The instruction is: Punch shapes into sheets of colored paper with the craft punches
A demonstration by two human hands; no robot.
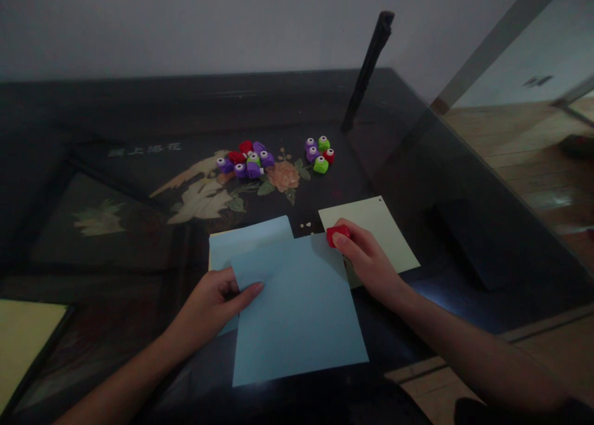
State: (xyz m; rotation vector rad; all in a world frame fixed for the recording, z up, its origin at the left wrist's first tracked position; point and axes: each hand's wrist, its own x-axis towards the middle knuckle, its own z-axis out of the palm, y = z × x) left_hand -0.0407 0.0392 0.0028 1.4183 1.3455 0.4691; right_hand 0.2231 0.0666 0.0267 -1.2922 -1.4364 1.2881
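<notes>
A light blue sheet of paper (297,307) is raised over the dark table, its left edge pinched between the thumb and fingers of my left hand (227,298). My right hand (364,255) is closed around a small red craft punch (338,235) at the sheet's upper right corner. Whether the corner sits inside the punch's slot I cannot tell. Behind the raised sheet lies another blue sheet (260,232). A pale green sheet (375,227) with a small hole in its far corner lies partly under my right hand. Tiny pale paper cutouts (308,224) are scattered just beyond the blue sheets.
Several purple, red and green punches form a cluster (248,160) at the back middle, with a smaller cluster (319,154) to its right. A dark upright post (369,72) rises behind them. A yellow sheet (28,338) lies at the left; a dark flat object (468,242) is at the right.
</notes>
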